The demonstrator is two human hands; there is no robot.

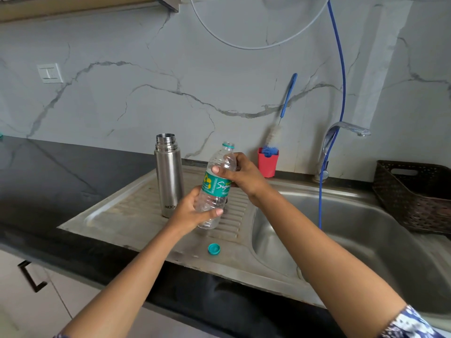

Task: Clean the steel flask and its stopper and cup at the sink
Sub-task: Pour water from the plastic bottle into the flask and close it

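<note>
Black countertop (61, 172) carries a ribbed steel drainboard (127, 215). Steel flask (169, 176) stands upright there, uncapped, at 9 o'clock of a tilted clear bottle (214, 184). Left hand (192, 211) grips its base, right hand (246, 176) its shoulder. Teal cap (214, 248) lies at 6 o'clock. Red holder (268, 164) holds a brush (274, 132); sink (353, 215) and brown basket (395, 191) lie at 3 o'clock.
</note>
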